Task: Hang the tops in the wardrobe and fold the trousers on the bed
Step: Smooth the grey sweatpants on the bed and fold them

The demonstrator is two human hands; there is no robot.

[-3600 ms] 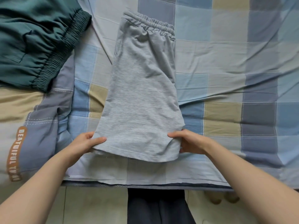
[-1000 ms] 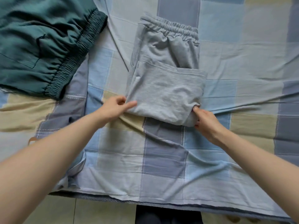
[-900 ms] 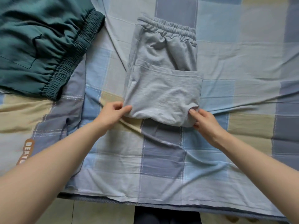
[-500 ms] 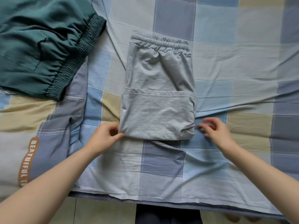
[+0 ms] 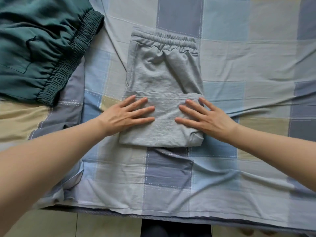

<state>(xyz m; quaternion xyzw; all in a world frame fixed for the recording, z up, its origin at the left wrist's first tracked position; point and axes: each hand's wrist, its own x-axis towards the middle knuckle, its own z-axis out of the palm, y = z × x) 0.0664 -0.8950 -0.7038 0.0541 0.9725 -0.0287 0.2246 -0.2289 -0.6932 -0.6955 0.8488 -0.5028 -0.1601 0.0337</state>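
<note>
Both hands moved onto folded grey trousers (image 5: 164,79), left hand (image 5: 126,115), right hand (image 5: 206,118) spread flat, waistband pointing away

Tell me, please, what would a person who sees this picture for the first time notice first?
First, the two hands: the left hand and the right hand lie flat with straight fingers on the grey shorts, in the middle of the checked bedsheet. The lower part of the shorts is folded up, and the elastic waistband points away from the person. At the upper left lies a dark green garment with a gathered elastic edge.
</note>
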